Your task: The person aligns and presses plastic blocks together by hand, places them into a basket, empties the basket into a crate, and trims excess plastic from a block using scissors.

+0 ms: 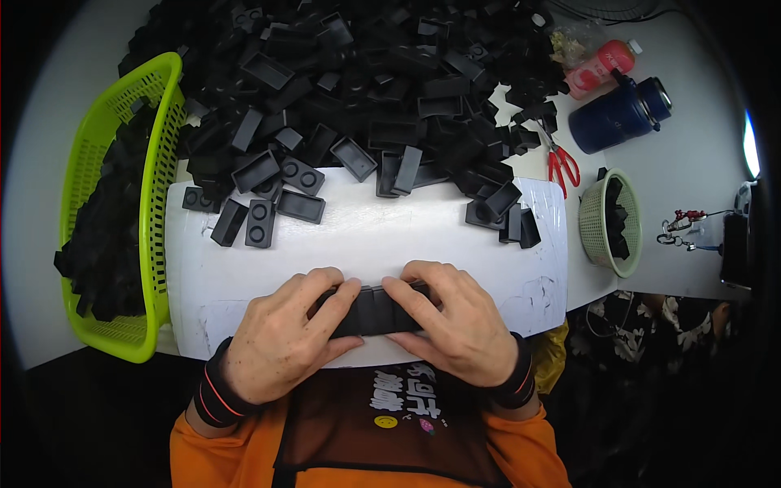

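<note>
Between my two hands, near the front edge of a white board [366, 236], is a short row of black plastic blocks [376, 311] pressed side by side. My left hand [286, 329] grips the row's left end, thumb low and fingers over the top. On the right end, my right hand [455, 325] closes in the same way. How many blocks are in the row is partly hidden by the fingers. Beyond it, loose black blocks [301, 206] lie at the board's far side, some showing two round studs, others their hollow undersides.
A large heap of black blocks [354, 156] covers the far side. At left stands a green basket [154, 244] holding black pieces. To the right are red-handled scissors [563, 167], a small pale basket [594, 220], a dark blue flask [614, 116] and a pink bottle [600, 69].
</note>
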Available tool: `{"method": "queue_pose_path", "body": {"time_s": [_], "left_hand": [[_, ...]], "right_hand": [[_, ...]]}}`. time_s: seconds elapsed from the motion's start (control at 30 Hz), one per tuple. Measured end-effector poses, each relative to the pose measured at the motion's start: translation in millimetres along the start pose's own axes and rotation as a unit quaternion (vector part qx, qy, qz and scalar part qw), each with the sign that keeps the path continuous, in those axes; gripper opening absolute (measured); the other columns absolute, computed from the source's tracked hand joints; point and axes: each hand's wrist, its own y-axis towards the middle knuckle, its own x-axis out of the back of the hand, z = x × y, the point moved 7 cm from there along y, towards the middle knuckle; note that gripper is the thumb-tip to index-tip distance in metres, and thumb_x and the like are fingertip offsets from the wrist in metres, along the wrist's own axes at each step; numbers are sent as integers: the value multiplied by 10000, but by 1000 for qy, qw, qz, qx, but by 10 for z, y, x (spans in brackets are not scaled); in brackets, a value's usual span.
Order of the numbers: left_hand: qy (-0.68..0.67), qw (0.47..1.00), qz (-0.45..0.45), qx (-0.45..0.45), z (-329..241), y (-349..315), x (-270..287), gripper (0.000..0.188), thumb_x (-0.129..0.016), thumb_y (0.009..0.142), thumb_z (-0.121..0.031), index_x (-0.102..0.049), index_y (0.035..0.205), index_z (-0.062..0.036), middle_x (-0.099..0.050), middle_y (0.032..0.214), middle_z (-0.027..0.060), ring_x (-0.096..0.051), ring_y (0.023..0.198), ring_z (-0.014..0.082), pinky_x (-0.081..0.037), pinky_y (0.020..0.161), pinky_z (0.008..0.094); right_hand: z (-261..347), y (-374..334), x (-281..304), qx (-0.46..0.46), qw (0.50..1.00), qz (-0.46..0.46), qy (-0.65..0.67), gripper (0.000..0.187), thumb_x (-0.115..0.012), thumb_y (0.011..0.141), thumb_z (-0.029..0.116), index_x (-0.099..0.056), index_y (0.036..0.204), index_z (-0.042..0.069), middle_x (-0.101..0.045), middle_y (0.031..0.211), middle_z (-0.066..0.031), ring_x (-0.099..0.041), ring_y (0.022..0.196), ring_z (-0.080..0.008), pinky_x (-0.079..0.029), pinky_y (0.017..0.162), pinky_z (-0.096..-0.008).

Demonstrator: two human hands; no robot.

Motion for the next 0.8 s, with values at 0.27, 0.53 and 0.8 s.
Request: {"method": "queue_pose_path", "body": {"time_s": [0.27, 0.53, 0.8], "left_hand": [[-68, 993, -85, 36, -47, -167, -28, 549, -904, 688, -194, -668, 1132, 28, -593, 1096, 158, -673, 823, 217, -581, 643, 317], [-173, 976, -84, 106, 129, 28, 42, 240, -821, 837, -143, -656, 873, 27, -547, 859, 114, -617, 593, 208, -505, 513, 331], [10, 975, -165, 146, 263, 178, 40, 164, -677, 946, -42, -551, 858, 17, -549, 764, 137, -607, 613, 291, -485, 554, 382]], "right_hand": [[21, -165, 19, -21, 988, -85, 123, 536, -897, 692, 76, -650, 1158, -20, -579, 1187, -195, -649, 853, -246, -557, 693, -334], [-136, 20, 140, -88, 965, -38, 244, 243, -817, 819, 71, -673, 993, -18, -578, 962, -123, -621, 657, -186, -521, 592, -311], [-278, 154, 48, -146, 974, -140, 106, 162, -723, 904, 45, -585, 895, -40, -587, 882, -149, -647, 689, -321, -510, 575, -380]]}}
